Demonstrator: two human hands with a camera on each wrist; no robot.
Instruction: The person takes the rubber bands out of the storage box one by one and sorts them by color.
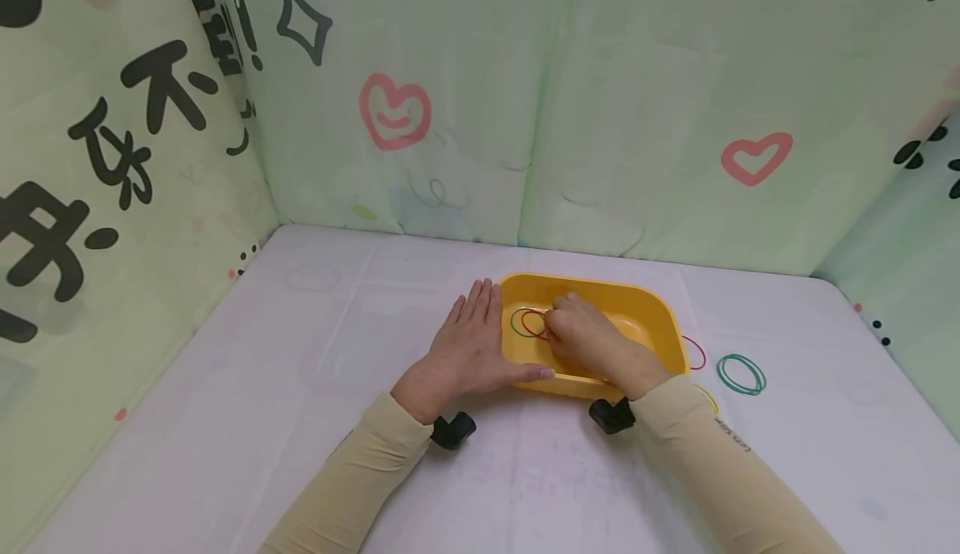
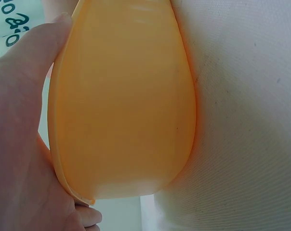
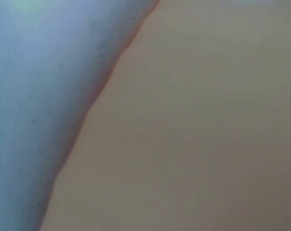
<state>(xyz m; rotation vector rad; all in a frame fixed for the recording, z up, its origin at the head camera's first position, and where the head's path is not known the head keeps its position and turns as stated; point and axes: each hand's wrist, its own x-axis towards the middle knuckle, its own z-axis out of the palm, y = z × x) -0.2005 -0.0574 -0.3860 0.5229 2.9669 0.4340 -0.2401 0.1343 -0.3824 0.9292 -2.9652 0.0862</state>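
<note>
In the head view a yellow plastic tray (image 1: 622,287) stands on the table. My left hand (image 1: 468,354) rests against its left end, fingers straight, thumb along the front rim. The left wrist view shows that hand (image 2: 20,106) over the rim of the tray (image 2: 121,106). My right hand (image 1: 585,333) reaches inside with curled fingers, at the right end of a red rubber band (image 1: 524,321); the fingertips are hidden. A green rubber band (image 1: 513,324) overlaps the red one on the tray floor. The right wrist view holds only the blurred tray wall (image 3: 184,125).
Right of the tray lie several green rubber bands (image 1: 761,381) in a bundle. A red band (image 1: 703,356) and a yellow band (image 1: 710,400) lie by the tray's right end, partly hidden. A printed cloth wall (image 1: 630,121) bounds the white table (image 1: 337,304) behind.
</note>
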